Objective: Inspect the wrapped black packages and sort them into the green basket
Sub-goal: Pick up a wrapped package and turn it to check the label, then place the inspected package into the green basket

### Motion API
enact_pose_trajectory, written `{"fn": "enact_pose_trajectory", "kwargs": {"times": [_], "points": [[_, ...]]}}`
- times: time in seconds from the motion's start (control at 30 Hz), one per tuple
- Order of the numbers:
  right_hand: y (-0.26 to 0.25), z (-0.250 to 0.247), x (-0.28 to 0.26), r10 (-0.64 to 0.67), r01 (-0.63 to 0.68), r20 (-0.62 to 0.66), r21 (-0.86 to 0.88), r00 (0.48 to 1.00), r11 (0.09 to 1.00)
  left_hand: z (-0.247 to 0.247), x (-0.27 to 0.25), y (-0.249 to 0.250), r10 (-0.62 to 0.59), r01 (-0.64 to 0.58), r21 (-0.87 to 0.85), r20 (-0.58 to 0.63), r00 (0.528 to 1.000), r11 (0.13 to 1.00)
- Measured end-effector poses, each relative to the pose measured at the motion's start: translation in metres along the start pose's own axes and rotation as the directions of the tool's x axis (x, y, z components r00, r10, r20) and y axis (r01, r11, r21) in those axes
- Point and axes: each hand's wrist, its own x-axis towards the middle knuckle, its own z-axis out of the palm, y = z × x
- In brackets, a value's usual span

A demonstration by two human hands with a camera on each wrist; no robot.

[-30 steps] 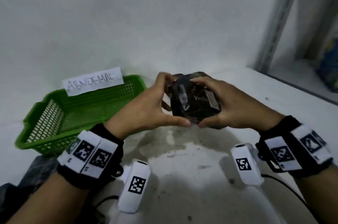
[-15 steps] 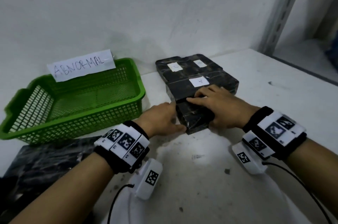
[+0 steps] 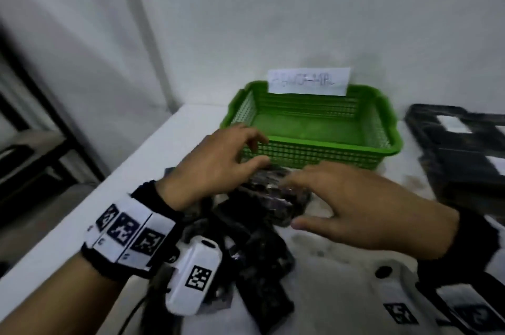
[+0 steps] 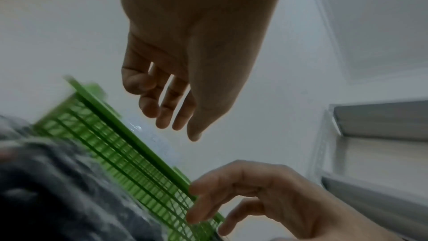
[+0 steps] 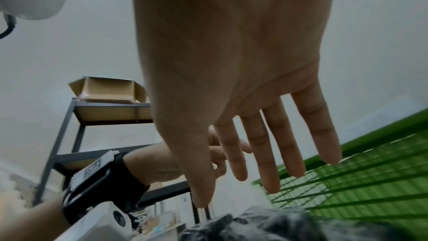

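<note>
The green basket (image 3: 308, 155) stands empty at the back, a blurred white label on its far rim. In front of it lies a loose pile of wrapped black packages (image 3: 257, 255), the top package (image 3: 276, 195) shiny. My left hand (image 3: 254, 151) hovers over the pile's left side with relaxed fingers and holds nothing. My right hand (image 3: 297, 200) hovers over the top package, fingers spread; whether it touches is unclear. The left wrist view shows the left hand (image 4: 178, 129) empty above the basket (image 4: 129, 153). In the right wrist view the right hand (image 5: 243, 190) is flat over a package (image 5: 277, 226).
A tidy stack of black packages with white labels (image 3: 461, 148) lies right of the basket. The white table's left edge (image 3: 90, 211) drops off beside a dark metal shelf (image 3: 41, 116). A shelf with an open cardboard box (image 5: 109, 91) stands behind my left arm.
Both hands let go of the package set down by the labelled stack and moved left to the loose pile in front of the basket. My view swung left with them.
</note>
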Motion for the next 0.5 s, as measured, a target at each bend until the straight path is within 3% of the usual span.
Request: {"fn": "enact_pose_trajectory", "kwargs": {"times": [0.13,0.27,0.33,0.4,0.43,0.5], "points": [[-0.044,0.0,0.054,-0.146,0.148,-0.065,0.027,0.987,0.989,-0.025,-0.051,-0.053,-0.204,0.205,0.026,-0.028,0.979,0.978],[-0.069,0.013,0.109,-0.16,0.16,-0.017,0.002,0.987,0.987,-0.041,-0.073,-0.093,-0.306,0.323,0.032,-0.24,0.921,0.946],[-0.076,0.018,0.13,-0.115,0.118,0.074,-0.036,0.991,0.992,-0.045,-0.073,-0.11,-0.429,0.44,0.077,-0.13,0.894,0.895],[-0.079,0.018,0.143,-0.077,0.081,0.138,-0.025,0.987,0.996,-0.042,-0.07,-0.121,-0.535,0.523,0.113,0.13,0.835,0.845],[-0.079,0.018,0.146,-0.068,0.068,0.151,0.006,0.986,0.998,-0.038,-0.069,-0.124,-0.553,0.553,0.074,0.241,0.798,0.83],[-0.079,0.017,0.149,-0.049,0.039,0.158,0.07,0.986,0.997,-0.031,-0.067,-0.13,-0.524,0.564,-0.068,0.293,0.8,0.823]]}}
